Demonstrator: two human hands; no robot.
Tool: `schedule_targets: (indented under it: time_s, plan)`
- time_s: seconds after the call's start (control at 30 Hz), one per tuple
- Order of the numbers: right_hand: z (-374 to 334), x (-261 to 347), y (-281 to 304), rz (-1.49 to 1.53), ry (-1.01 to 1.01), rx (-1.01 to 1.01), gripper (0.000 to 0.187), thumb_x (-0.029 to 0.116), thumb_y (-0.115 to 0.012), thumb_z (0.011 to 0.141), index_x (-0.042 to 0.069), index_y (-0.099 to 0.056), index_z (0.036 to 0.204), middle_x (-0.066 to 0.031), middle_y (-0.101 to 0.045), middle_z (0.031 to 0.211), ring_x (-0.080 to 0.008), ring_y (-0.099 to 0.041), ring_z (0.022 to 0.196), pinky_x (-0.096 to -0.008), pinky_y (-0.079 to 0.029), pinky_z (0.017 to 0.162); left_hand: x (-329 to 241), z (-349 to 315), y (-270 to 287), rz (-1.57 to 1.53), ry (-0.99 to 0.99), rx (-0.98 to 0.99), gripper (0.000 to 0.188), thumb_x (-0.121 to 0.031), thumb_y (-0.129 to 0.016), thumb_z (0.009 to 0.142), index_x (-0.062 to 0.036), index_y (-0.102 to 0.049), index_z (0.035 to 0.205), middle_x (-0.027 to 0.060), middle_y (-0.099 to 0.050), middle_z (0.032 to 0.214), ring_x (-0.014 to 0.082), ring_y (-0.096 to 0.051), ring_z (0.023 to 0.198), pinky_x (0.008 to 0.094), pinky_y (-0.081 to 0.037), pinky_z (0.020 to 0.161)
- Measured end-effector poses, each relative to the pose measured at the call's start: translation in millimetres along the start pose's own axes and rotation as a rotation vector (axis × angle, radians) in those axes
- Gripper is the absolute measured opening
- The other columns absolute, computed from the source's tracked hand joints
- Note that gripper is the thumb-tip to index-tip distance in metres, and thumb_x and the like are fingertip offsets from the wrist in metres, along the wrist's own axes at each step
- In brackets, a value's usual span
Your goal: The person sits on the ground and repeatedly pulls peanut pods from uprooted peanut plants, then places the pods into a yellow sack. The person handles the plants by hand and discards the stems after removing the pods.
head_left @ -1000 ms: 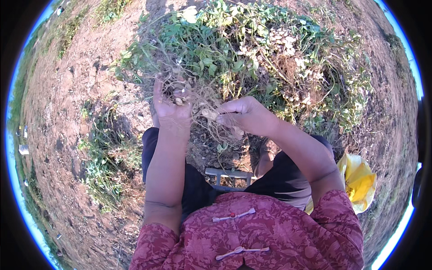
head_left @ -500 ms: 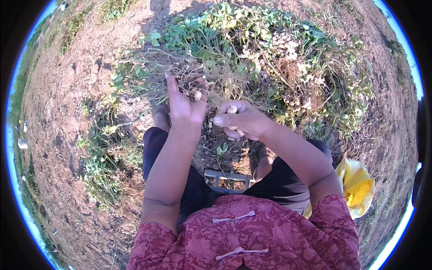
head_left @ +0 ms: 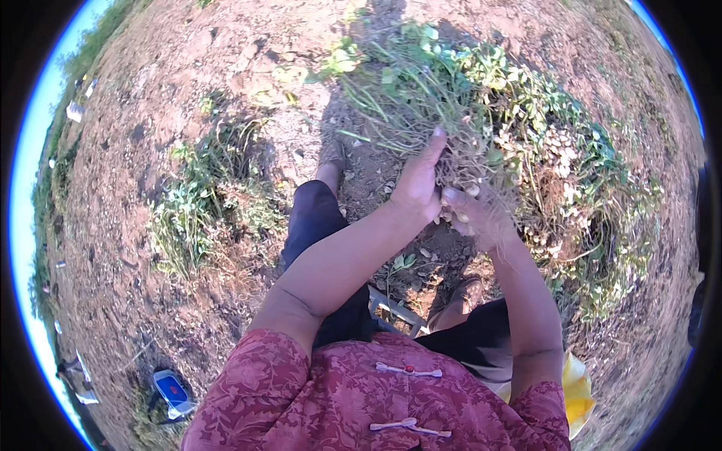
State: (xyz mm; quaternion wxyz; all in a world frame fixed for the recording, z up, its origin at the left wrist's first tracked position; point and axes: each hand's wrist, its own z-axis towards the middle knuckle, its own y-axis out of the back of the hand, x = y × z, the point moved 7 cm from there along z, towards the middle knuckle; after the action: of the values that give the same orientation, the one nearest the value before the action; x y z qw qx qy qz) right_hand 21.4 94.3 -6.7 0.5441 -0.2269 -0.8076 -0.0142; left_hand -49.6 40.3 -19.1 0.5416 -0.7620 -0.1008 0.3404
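Note:
My left hand [head_left: 419,184] is closed around the root end of an uprooted peanut plant [head_left: 410,101], thumb pointing up. The plant's green stems reach away from me, and its thin roots hang on the right of that hand. Close against it, my right hand [head_left: 483,219] is closed on a few pale peanuts [head_left: 456,217] below the roots. Loose roots partly cover its fingers, which are somewhat blurred. A few more pods show among the roots just above.
A heap of peanut plants [head_left: 594,177] with clusters of pods lies at the right. A smaller plant pile [head_left: 188,229] is at the left. A low metal stool [head_left: 396,307] shows between my legs. A yellow bag [head_left: 577,395] is at my right, a blue container [head_left: 171,389] at lower left.
The view has shifted, so the heap sits further right and the blue container appears. My hands have come together, the right one now touching the roots of the plant in my left.

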Motion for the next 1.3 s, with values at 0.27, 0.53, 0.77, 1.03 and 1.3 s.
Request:
schedule_targets:
  time_s: [0.27,0.53,0.77,1.03,1.3]
  plan:
    - [-23.2,-3.7,8.4,-0.197,0.034,0.203,0.037,0.021,-0.07,0.079,0.01,-0.053,0.111,-0.0001,-0.058,0.088,-0.0084,-0.051,0.061,-0.0207,-0.039,0.049,9.3,-17.5,-8.1,-0.154,0.105,0.076,0.03,-0.029,-0.058,0.087,-0.0044,-0.056,0.105,0.0087,-0.062,0.097,0.0216,-0.06,0.087,0.0374,-0.049,0.084]
    - [-79.2,11.7,16.2,-0.669,0.201,0.417,0.022,0.018,-0.073,0.076,0.004,-0.062,0.088,0.0006,-0.055,0.068,-0.0052,-0.045,0.049,-0.0201,-0.033,0.041,-87.4,-39.4,8.4,-0.03,-0.157,-0.089,0.035,-0.036,-0.059,0.083,-0.0099,-0.054,0.106,0.006,-0.06,0.097,0.0154,-0.061,0.072,0.0275,-0.052,0.055]
    - [-197.5,74.4,249.7,-0.964,0.374,-0.733,0.015,0.018,-0.064,0.084,0.004,-0.059,0.082,0.0014,-0.049,0.06,-0.0064,-0.039,0.05,-0.0227,-0.033,0.044,-279.7,-188.6,88.2,0.471,-0.66,-0.503,0.03,-0.035,-0.061,0.085,-0.0074,-0.057,0.096,0.0049,-0.063,0.081,0.0166,-0.061,0.072,0.0312,-0.051,0.066]
    - [-495.4,-19.2,476.6,-1.461,-0.296,-1.48,0.028,0.028,-0.061,0.079,0.004,-0.062,0.094,-0.0156,-0.056,0.066,-0.0238,-0.052,0.06,-0.0431,-0.042,0.059,-389.6,-503.7,417.2,0.782,-0.373,-1.678,0.06,-0.039,-0.067,0.078,0.0013,-0.049,0.118,0.0114,-0.057,0.11,0.02,-0.055,0.096,0.0312,-0.045,0.08]
    - [-511.0,-37.0,448.3,-1.592,-0.502,-1.513,0.064,0.018,-0.069,0.066,0.007,-0.049,0.125,-0.0188,-0.039,0.136,-0.0309,-0.046,0.118,-0.0394,-0.04,0.096,-322.7,-425.4,338.5,0.88,-0.334,-1.948,0.073,-0.035,-0.071,0.074,0.0033,-0.038,0.127,0.0164,-0.048,0.122,0.0277,-0.049,0.109,0.035,-0.04,0.094]
